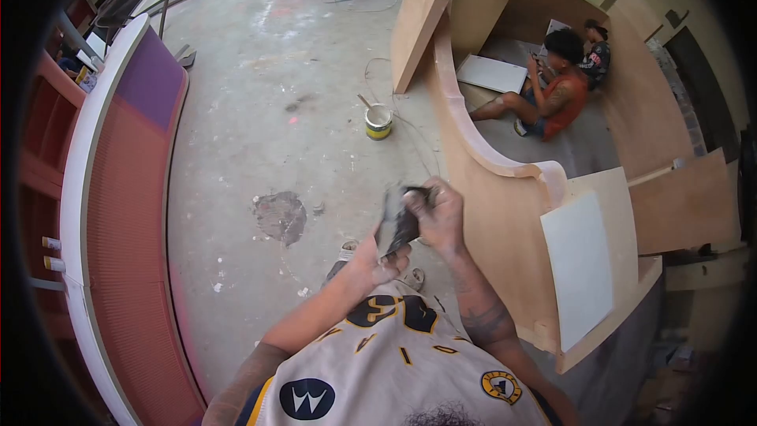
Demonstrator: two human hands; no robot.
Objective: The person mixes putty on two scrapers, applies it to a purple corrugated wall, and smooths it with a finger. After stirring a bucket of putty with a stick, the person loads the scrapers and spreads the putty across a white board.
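Dark and blurred, the sheet is above the floor, our left hand gripping its lower end, our right hand its upper side. We'd call it light, probably bendable, best held by the edges.

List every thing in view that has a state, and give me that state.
Dark item: held up, blurred.
Left hand: closed on its lower end.
Right hand: gripping its upper part.
Bucket: open, upright, stick leaning in it.
White sheet: laid on the wooden unit.
Curved counter: upright on the floor.
Person in orange: seated.
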